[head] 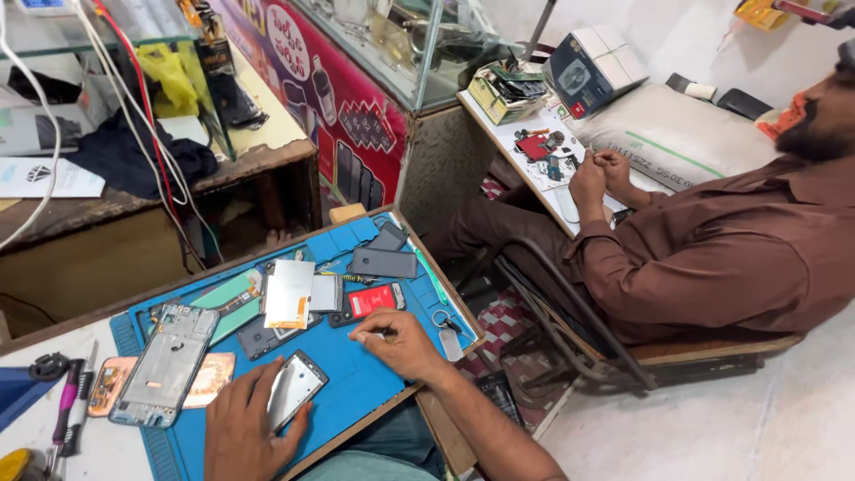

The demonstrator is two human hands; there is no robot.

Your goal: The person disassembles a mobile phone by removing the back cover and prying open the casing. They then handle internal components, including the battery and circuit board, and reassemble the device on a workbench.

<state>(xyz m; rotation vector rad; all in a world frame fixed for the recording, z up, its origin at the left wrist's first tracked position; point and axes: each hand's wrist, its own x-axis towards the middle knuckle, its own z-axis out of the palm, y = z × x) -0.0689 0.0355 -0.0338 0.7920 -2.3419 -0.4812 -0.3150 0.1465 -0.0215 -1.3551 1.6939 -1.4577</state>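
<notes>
My left hand (245,428) rests on the blue work mat (356,383) and holds down a small silver phone frame (294,387) at the mat's near edge. My right hand (396,343) lies further right on the mat, fingers pinched on a thin dark tool (385,331) that points toward a red phone part (372,299). A large stripped phone chassis (167,363) lies to the left. A white screen panel (289,292) and a dark phone back (383,262) sit farther up the mat.
Screwdrivers (71,410) lie on the white table at the left edge. A glass counter (392,53) with a red banner stands behind. At the right a person in a brown shirt (739,249) sits on a chair, working at a small side table (543,151).
</notes>
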